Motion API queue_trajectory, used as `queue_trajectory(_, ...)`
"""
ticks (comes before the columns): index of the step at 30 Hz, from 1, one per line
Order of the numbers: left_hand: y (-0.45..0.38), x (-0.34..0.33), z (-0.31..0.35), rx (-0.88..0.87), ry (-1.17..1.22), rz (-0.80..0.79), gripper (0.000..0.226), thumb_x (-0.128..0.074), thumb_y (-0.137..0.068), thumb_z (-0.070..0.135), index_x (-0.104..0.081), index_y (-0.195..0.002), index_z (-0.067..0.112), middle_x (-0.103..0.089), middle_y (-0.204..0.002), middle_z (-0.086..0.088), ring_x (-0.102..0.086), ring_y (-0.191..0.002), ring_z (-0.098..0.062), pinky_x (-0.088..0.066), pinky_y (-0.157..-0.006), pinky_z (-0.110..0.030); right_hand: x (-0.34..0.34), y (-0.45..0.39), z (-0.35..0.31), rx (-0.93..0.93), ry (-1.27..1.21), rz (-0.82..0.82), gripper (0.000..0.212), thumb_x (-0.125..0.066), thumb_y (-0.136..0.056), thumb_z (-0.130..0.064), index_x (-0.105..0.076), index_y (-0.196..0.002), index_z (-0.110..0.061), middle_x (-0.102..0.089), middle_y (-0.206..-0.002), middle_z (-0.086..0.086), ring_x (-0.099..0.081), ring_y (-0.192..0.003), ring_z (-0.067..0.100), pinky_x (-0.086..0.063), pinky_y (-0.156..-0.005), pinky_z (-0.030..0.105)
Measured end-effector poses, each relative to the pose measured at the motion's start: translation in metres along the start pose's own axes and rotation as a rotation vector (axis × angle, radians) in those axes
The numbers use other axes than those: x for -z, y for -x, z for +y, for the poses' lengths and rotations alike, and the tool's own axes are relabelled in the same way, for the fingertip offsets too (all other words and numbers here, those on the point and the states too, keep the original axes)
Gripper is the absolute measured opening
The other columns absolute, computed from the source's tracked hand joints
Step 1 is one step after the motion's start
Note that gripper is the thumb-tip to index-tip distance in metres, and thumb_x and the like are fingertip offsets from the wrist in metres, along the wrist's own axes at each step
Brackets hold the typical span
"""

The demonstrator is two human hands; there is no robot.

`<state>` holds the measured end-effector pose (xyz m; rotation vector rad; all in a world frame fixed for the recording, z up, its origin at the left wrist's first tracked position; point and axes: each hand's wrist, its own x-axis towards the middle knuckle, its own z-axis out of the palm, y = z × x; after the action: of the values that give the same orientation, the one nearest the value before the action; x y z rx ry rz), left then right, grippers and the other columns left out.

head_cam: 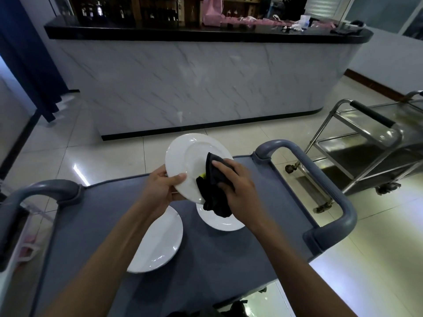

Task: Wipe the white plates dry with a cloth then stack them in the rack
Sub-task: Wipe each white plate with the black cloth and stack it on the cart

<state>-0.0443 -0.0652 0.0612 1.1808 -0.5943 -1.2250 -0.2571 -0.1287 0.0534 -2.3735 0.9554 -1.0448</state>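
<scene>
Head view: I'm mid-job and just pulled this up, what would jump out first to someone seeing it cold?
The white plate held tilted at centre: the left hand grips its near-left rim while the right hand presses a black cloth against its face. Below, two more white plates lie flat on the grey cart. A steel trolley stands on the right, a marble-fronted counter behind.

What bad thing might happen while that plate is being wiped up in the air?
The held plate is tilted and gripped at one edge only by the left hand, so a push from the black cloth under the right hand might make it slip. It hangs over another plate on the cart, so a drop could chip both.
</scene>
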Motion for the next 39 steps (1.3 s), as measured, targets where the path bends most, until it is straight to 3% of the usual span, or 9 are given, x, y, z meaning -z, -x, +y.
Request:
queue_trajectory(7, 0.008, -0.008, 0.002, -0.083, -0.125, -0.038, 0.046, -0.066, -0.089, -0.001, -0.056, -0.129, 0.020, -0.064, -0.117, -0.016, -0.068, -0.098, -0.035, -0.061, -0.073, -0.055, -0.011, -0.007, -0.012, -0.140, -0.050, 0.098, 0.053, -0.063, -0.091, 0.001, -0.058, -0.139, -0.021, -0.049, -0.144, -0.001, -0.043, -0.132, 0.020, -0.038, -0.112, 0.036)
queue_trajectory(12, 0.008, -0.009, 0.002, -0.102, -0.138, -0.026, 0.041, -0.068, -0.087, -0.001, -0.061, -0.122, 0.018, -0.067, -0.110, -0.020, -0.072, -0.082, -0.031, -0.061, -0.063, -0.047, -0.020, -0.011, -0.018, -0.213, -0.061, 0.218, 0.053, -0.067, -0.085, 0.002, -0.060, -0.133, -0.019, -0.054, -0.142, -0.005, -0.045, -0.130, 0.016, -0.026, -0.108, 0.009)
queue_trajectory(14, 0.008, -0.009, 0.001, -0.119, -0.143, -0.020, 0.039, -0.069, -0.086, -0.002, -0.063, -0.118, 0.020, -0.070, -0.105, -0.017, -0.073, -0.081, -0.030, -0.060, -0.060, -0.042, -0.025, -0.009, -0.020, -0.226, -0.067, 0.243, 0.047, -0.065, -0.087, 0.001, -0.063, -0.130, -0.018, -0.054, -0.141, -0.005, -0.045, -0.130, 0.014, -0.031, -0.110, 0.015)
queue_trajectory(16, 0.008, -0.009, -0.001, -0.133, -0.140, -0.009, 0.038, -0.069, -0.086, -0.003, -0.064, -0.116, 0.020, -0.073, -0.100, -0.013, -0.073, -0.080, -0.028, -0.059, -0.060, -0.041, -0.029, -0.005, -0.020, -0.207, -0.054, 0.233, 0.043, -0.063, -0.090, -0.002, -0.062, -0.131, -0.018, -0.053, -0.143, -0.004, -0.044, -0.131, 0.014, -0.037, -0.112, 0.029)
queue_trajectory(20, 0.009, -0.007, -0.004, -0.139, -0.108, 0.005, 0.035, -0.067, -0.087, -0.002, -0.067, -0.115, 0.019, -0.075, -0.096, -0.009, -0.074, -0.081, -0.026, -0.059, -0.060, -0.040, -0.031, 0.011, -0.018, -0.071, 0.068, 0.118, 0.052, -0.058, -0.093, -0.026, -0.050, -0.145, -0.022, -0.042, -0.154, -0.001, -0.039, -0.138, 0.020, -0.039, -0.111, 0.045)
queue_trajectory(25, 0.012, -0.009, -0.009, -0.127, -0.070, 0.008, 0.029, -0.065, -0.089, -0.001, -0.069, -0.115, 0.012, -0.075, -0.095, -0.010, -0.072, -0.079, -0.025, -0.058, -0.058, -0.037, -0.030, 0.026, -0.013, 0.065, 0.154, 0.034, 0.065, -0.063, -0.090, -0.035, -0.042, -0.151, -0.025, -0.030, -0.161, 0.001, -0.032, -0.144, 0.023, -0.035, -0.113, 0.047)
queue_trajectory(31, 0.013, -0.013, -0.005, -0.143, -0.086, -0.035, 0.026, -0.065, -0.089, 0.001, -0.072, -0.110, 0.014, -0.075, -0.094, -0.012, -0.072, -0.079, -0.025, -0.059, -0.061, -0.037, -0.030, 0.023, -0.011, 0.113, 0.163, 0.131, 0.049, -0.064, -0.097, -0.026, -0.053, -0.144, -0.020, -0.041, -0.155, 0.006, -0.041, -0.139, 0.028, -0.041, -0.107, 0.050)
queue_trajectory(39, 0.012, -0.017, 0.001, -0.193, -0.150, -0.102, 0.027, -0.067, -0.087, -0.001, -0.074, -0.107, 0.015, -0.076, -0.097, -0.014, -0.073, -0.084, -0.030, -0.060, -0.063, -0.037, -0.023, -0.007, -0.013, 0.000, 0.048, 0.256, 0.046, -0.065, -0.094, -0.013, -0.059, -0.138, -0.023, -0.045, -0.152, -0.001, -0.043, -0.136, 0.022, -0.040, -0.107, 0.048)
